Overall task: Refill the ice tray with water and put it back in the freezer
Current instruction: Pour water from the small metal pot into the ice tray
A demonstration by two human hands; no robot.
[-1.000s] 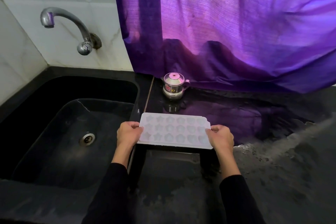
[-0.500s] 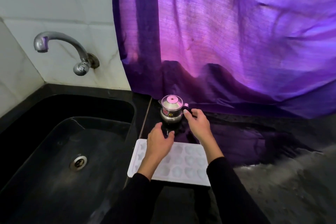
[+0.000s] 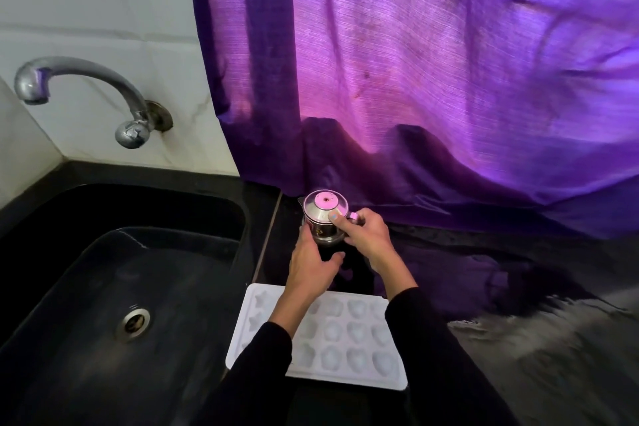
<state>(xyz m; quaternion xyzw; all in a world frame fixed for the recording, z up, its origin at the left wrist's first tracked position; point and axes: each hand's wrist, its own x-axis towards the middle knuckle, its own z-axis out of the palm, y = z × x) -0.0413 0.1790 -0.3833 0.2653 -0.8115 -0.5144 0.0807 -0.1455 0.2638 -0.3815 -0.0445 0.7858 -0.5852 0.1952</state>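
Note:
A white ice tray (image 3: 342,339) with shaped cells lies flat on the black counter (image 3: 518,356), just right of the sink; my forearms cover part of it. Behind it stands a small steel jug (image 3: 323,214) with a lid and a side handle. My right hand (image 3: 363,235) grips the jug at its handle, thumb resting on the lid's edge. My left hand (image 3: 311,266) cups the jug's left side low down.
A black sink (image 3: 103,287) with a steel drain (image 3: 133,323) fills the left. A curved steel tap (image 3: 86,90) juts from the white tiled wall above it. A purple curtain (image 3: 432,79) hangs behind the jug, its hem lying on the counter.
Both hands let go of the ice tray, which now lies on the counter, and moved forward to the steel jug. The right hand took its handle, then the left closed on its side.

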